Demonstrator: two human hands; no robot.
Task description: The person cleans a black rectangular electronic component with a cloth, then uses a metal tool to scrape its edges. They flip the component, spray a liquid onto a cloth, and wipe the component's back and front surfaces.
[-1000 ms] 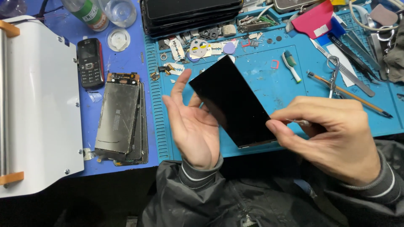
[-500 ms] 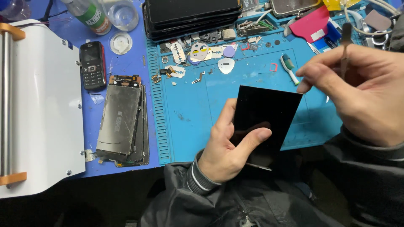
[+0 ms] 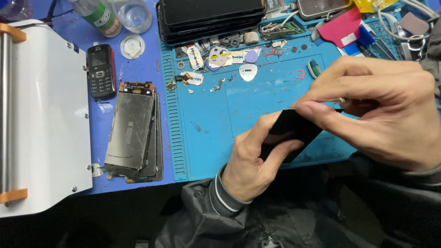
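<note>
A white machine (image 3: 43, 119) fills the left of the bench beside a blue mat (image 3: 257, 105), where a stack of stripped phone frames (image 3: 133, 131) and a dark keypad phone (image 3: 101, 70) lie. Over the mat's near edge the left hand (image 3: 250, 160) clasps a black glass panel (image 3: 294, 133) from below, while the right hand (image 3: 381, 108) pinches its upper corner with thumb and forefinger. Judging by this, the panel is already off its phone, and work on its edge looks barely started.

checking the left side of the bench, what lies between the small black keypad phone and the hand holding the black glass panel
In the head view, a stack of stripped grey phone screens lies between the keypad phone and the left hand; then the ribbed edge of the blue work mat.
</note>
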